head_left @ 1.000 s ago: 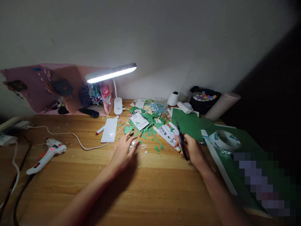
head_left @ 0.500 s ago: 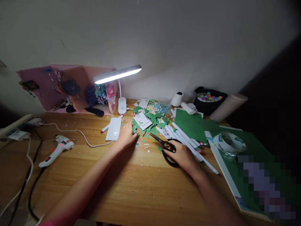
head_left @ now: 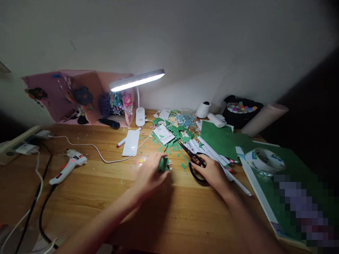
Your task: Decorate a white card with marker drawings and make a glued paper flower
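Note:
My left hand [head_left: 152, 173] is closed round a piece of green paper [head_left: 163, 164], partly hidden by the fingers, held above the wooden desk. My right hand [head_left: 213, 171] has its fingers through the black handles of a pair of scissors [head_left: 194, 160]. The blades point away to the upper left, near the heap of green paper scraps [head_left: 182, 132]. A white card with a drawing and writing [head_left: 164, 134] lies on the scraps. Beside my right hand, several white markers [head_left: 212, 150] lie in a loose bundle.
A lit desk lamp [head_left: 140, 79] stands behind. To the left are a glue gun [head_left: 69, 167], a power strip [head_left: 19, 144] and cables. Pink panels [head_left: 47, 95] lean at the wall. Right: green sheets [head_left: 219, 137], a tape roll [head_left: 265, 160] and a black marker bag [head_left: 239, 118].
My left hand has drawn back from beside the scraps toward me, now with green paper in its fingers. The scissors remain in my right hand. The view has shifted slightly.

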`<action>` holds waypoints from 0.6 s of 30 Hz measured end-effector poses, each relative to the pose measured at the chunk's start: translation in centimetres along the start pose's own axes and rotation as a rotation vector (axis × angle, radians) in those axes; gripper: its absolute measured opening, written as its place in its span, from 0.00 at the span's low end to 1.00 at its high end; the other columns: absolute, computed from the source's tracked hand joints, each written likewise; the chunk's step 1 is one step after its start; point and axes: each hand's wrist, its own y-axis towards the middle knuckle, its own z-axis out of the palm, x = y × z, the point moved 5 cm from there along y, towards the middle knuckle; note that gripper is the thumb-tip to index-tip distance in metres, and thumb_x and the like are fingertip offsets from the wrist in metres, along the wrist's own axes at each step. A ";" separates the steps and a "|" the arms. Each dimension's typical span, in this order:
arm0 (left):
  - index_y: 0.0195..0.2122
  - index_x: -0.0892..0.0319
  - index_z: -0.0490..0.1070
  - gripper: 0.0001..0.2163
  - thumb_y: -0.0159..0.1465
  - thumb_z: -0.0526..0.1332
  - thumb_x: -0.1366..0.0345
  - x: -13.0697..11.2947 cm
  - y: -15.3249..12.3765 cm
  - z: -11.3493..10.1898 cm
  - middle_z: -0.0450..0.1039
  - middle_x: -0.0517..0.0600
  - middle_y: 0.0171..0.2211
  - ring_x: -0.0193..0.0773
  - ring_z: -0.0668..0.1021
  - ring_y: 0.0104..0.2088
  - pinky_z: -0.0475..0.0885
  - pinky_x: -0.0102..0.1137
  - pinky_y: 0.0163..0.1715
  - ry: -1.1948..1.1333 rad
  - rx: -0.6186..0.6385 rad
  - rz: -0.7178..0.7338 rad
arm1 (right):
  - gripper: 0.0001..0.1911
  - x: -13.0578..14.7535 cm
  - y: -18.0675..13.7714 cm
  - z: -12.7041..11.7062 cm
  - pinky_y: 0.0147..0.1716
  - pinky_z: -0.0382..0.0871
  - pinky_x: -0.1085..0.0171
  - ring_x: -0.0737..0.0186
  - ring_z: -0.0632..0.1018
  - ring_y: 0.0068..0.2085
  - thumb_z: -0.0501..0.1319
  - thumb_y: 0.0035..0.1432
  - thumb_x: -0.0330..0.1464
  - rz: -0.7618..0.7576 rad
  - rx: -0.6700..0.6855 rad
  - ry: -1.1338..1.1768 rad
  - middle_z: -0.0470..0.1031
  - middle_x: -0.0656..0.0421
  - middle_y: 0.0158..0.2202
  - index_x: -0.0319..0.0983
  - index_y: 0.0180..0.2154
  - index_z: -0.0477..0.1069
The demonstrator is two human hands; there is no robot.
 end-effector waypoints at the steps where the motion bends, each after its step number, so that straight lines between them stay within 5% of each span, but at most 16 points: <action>1: 0.49 0.56 0.61 0.20 0.56 0.63 0.68 -0.7 -1.0 0.4 0.70 0.51 0.45 0.43 0.72 0.44 0.68 0.35 0.44 -0.021 0.023 0.017 | 0.13 0.1 0.0 0.1 0.29 0.67 0.64 0.57 0.77 0.32 0.61 0.49 0.40 0.004 0.018 -0.016 0.78 0.57 0.31 0.40 0.36 0.72; 5: 0.49 0.56 0.61 0.22 0.54 0.64 0.69 -1.9 -3.4 2.5 0.69 0.53 0.46 0.44 0.71 0.46 0.67 0.37 0.46 -0.132 0.128 0.035 | 0.13 0.6 -0.4 0.5 0.31 0.68 0.63 0.57 0.77 0.32 0.64 0.46 0.37 0.011 0.022 -0.030 0.77 0.57 0.32 0.40 0.36 0.71; 10: 0.48 0.58 0.62 0.23 0.52 0.68 0.66 -1.6 -3.3 3.9 0.69 0.54 0.45 0.47 0.71 0.46 0.67 0.41 0.45 -0.098 0.169 -0.008 | 0.13 0.7 -0.6 0.8 0.37 0.70 0.58 0.54 0.77 0.36 0.62 0.49 0.35 -0.061 -0.081 -0.067 0.77 0.53 0.37 0.38 0.39 0.70; 13: 0.49 0.57 0.63 0.24 0.52 0.68 0.61 -1.2 -3.0 3.2 0.67 0.55 0.47 0.47 0.70 0.48 0.67 0.40 0.46 -0.092 0.134 -0.004 | 0.12 1.3 -0.9 0.1 0.41 0.68 0.53 0.49 0.74 0.41 0.63 0.50 0.33 -0.194 -0.188 -0.190 0.75 0.51 0.39 0.37 0.39 0.70; 18: 0.43 0.58 0.67 0.09 0.62 0.58 0.65 3.4 -3.1 -0.2 0.68 0.55 0.42 0.47 0.71 0.44 0.67 0.41 0.43 0.041 -0.056 -0.210 | 0.04 4.4 -2.7 -1.5 0.40 0.66 0.57 0.54 0.72 0.40 0.58 0.57 0.31 -0.402 -0.340 -0.116 0.73 0.54 0.36 0.39 0.36 0.69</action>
